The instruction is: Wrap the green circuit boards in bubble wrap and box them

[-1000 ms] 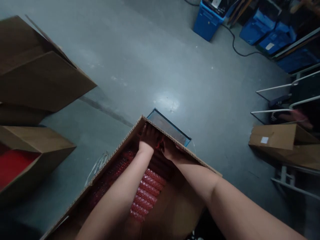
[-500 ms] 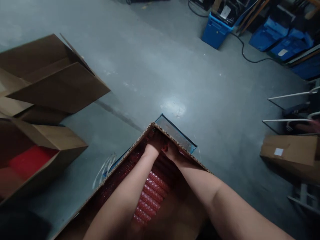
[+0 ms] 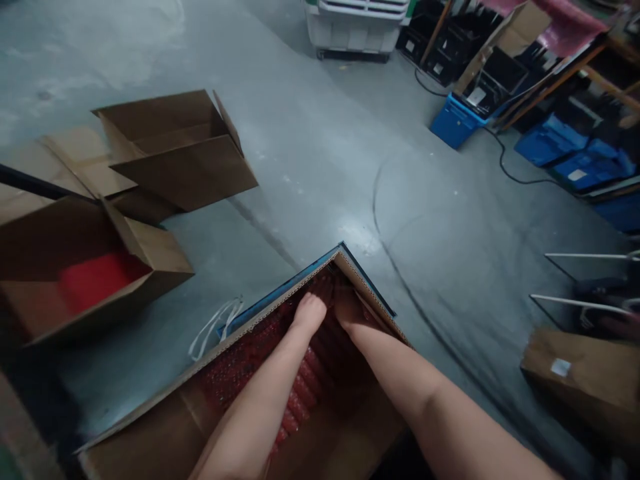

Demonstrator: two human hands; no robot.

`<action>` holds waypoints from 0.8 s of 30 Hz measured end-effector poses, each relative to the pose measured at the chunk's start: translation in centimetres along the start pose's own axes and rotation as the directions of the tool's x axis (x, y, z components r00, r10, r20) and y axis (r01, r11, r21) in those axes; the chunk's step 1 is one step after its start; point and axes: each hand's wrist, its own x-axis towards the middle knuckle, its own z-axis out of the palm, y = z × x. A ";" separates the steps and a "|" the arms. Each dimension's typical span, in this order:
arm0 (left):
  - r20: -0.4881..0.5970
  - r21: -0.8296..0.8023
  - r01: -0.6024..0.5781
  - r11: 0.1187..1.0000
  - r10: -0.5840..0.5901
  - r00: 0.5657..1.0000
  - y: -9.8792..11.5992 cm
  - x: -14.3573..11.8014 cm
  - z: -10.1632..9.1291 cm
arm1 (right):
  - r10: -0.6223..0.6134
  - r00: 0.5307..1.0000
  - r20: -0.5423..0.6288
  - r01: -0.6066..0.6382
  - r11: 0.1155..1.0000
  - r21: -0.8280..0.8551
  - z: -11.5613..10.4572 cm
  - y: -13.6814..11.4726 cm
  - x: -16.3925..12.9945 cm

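Both my hands reach down into the far corner of an open cardboard box. Inside, rows of red items in shiny bubble wrap line the left side and the bottom. My left hand lies against the wrapped items by the left wall, its fingers in shadow. Close beside it, my right hand is deeper in the dark corner, its fingers hidden. Whether either hand grips anything does not show. Beneath the box, a blue-edged platform sticks out past the corner.
Open cardboard boxes stand at left, one behind another holding something red. A white strap loop hangs by my box. Blue crates, a grey wheeled bin and a cable are farther off. A closed carton sits at right.
The view has shifted, bringing the grey bin and more of the left boxes into sight. My hands stay in the box's corner; the red bit seen between them earlier no longer shows.
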 end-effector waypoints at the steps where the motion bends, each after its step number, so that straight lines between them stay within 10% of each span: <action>1: 0.000 0.006 0.021 1.000 -0.021 1.000 0.0 -0.8 0.1 | -0.009 1.000 0.005 0.009 1.000 -0.012 0.4 0.1 0.2; 14: -0.071 -0.088 0.006 0.996 -0.012 0.997 -0.4 1.9 2.8 | -0.026 0.999 -0.021 0.023 0.994 -0.111 -0.5 0.3 -0.8; 24: 0.102 -0.110 0.075 0.991 -0.064 0.993 0.0 3.9 3.2 | -0.053 0.998 0.017 0.053 0.998 -0.046 0.9 0.5 0.3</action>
